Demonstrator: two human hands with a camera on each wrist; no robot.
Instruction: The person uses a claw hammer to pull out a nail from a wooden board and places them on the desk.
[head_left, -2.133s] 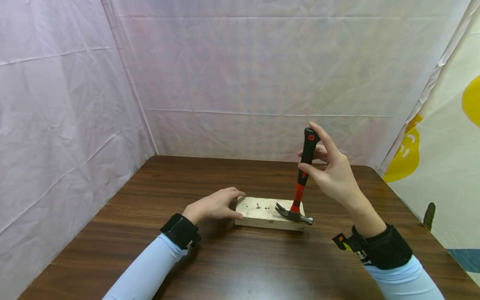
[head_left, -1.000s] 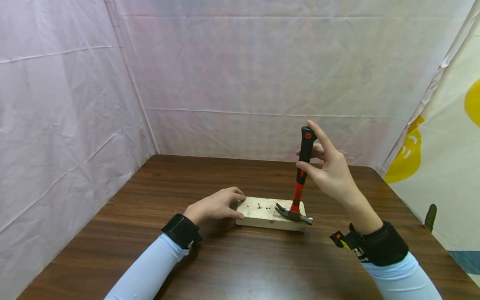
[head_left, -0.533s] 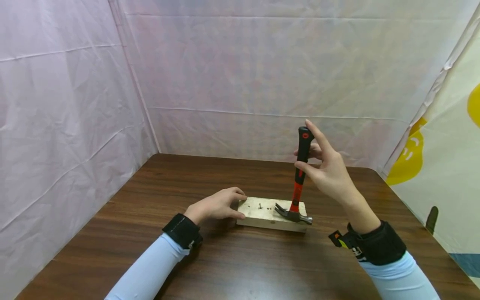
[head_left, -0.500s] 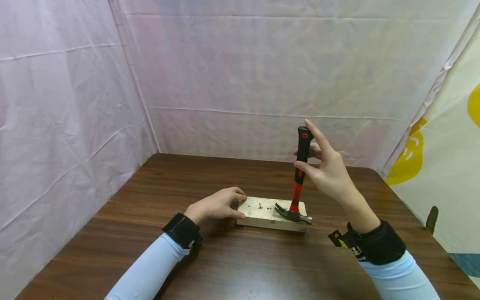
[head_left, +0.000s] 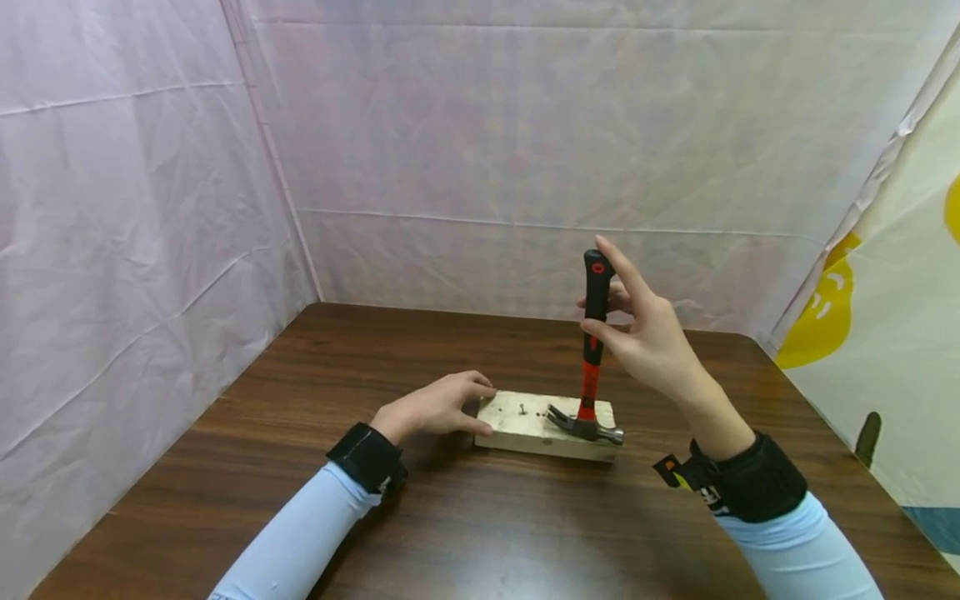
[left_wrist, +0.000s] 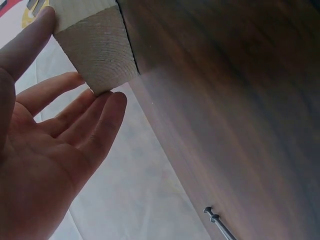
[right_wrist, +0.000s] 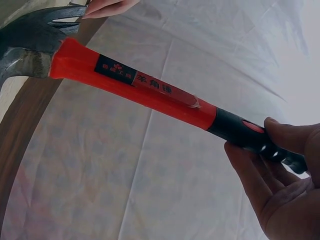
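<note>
One upright metal nail [head_left: 522, 409] stands in the pale wooden block [head_left: 517, 426] the left grip [head_left: 431, 408] pinches on the brown desk [head_left: 495, 533]; the right grip [head_left: 651, 342] holds a red-and-black claw hammer [head_left: 590, 381] hiding the block's right part. Left-wrist view crops slender metal rods [left_wrist: 215, 218].

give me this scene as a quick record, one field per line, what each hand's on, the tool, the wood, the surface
left hand: holds one end of the block between thumb and fingers
right hand: grips the hammer by its black grip
hammer: handle nearly upright, red shank, head down at the block's right part, claw pointing toward the left hand
block: pale wood, lying flat, small dark spots on top
nail: stands up from the block, between left hand and claw
surface: brown table
backdrop: pale sheet
</note>
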